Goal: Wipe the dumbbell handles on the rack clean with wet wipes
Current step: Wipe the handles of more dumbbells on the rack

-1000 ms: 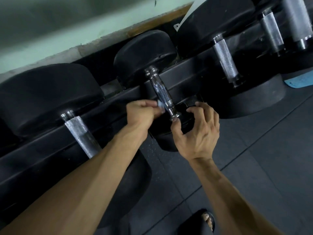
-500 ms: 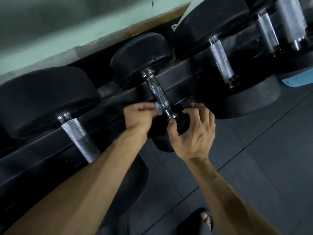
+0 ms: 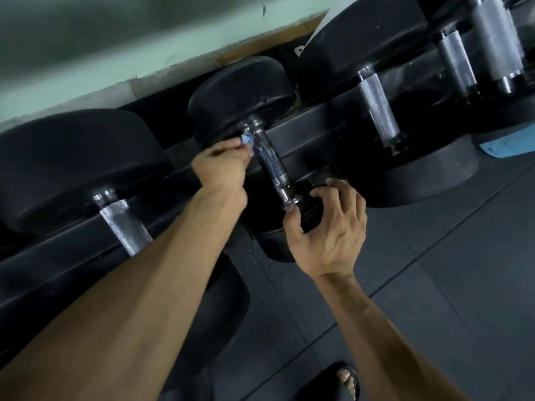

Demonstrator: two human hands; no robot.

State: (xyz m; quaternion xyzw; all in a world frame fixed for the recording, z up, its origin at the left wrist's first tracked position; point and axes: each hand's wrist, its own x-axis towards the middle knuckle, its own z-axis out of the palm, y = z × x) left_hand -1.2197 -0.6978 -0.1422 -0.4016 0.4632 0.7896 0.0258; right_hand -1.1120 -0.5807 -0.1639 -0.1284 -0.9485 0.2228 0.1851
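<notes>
A small black dumbbell lies across the black rack rail (image 3: 315, 125) in the middle of the view. Its chrome handle (image 3: 270, 163) runs from the far head (image 3: 240, 94) down to the near head (image 3: 275, 244). My left hand (image 3: 223, 166) pinches a crumpled pale blue wet wipe (image 3: 248, 141) against the upper end of the handle, close to the far head. Around the top of the near head curl the fingers of my right hand (image 3: 327, 233), with the thumb under the handle's lower collar.
Larger dumbbells flank it: one with a knurled handle (image 3: 124, 224) on the left, another (image 3: 379, 111) on the right, two more (image 3: 498, 39) at far right. Dark rubber floor tiles (image 3: 434, 285) lie below, with a blue sheet (image 3: 509, 146) and my sandalled foot (image 3: 344, 380).
My left hand with the wipe has slid up the handle from its lower end to the upper end. My right hand has stayed on the near head.
</notes>
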